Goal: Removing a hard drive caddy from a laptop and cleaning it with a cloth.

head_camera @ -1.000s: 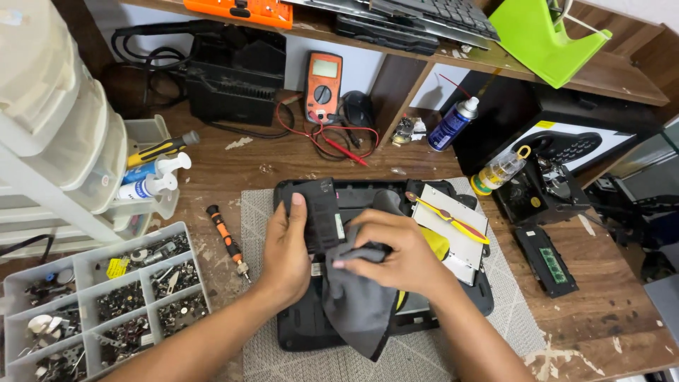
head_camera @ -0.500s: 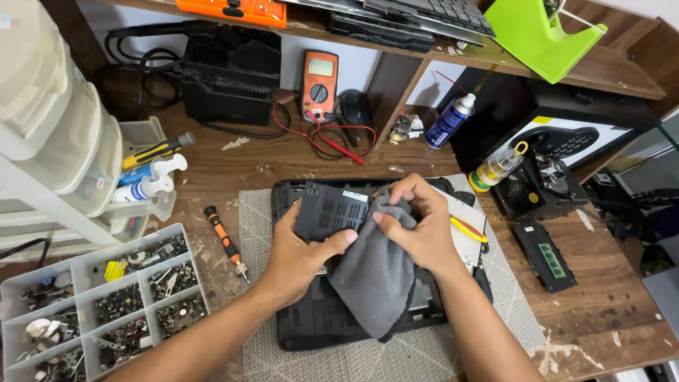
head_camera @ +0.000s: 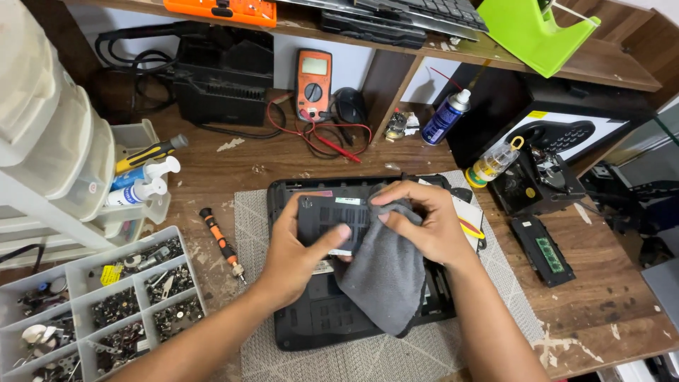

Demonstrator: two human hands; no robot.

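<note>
At the centre of the grey mat [head_camera: 460, 339], an upturned black laptop [head_camera: 318, 318] lay with its underside facing up. Since 1 second before, the left hand [head_camera: 297, 251] had shifted from pressing flat on the case at about 9 o'clock to lifting a small black cover panel [head_camera: 329, 223], thumb over its face and fingers curled behind its left edge. The right hand [head_camera: 424, 226], at 3 o'clock of the panel, had bunched the grey cloth [head_camera: 385, 283] in closed fingers and brought it up against the panel's right edge, the rest of the cloth hanging over the case. That suggested the wiping had moved from the case to the loose panel. An orange-handled screwdriver [head_camera: 221, 244] lay at 9 o'clock, beside a parts tray [head_camera: 194, 283].
</note>
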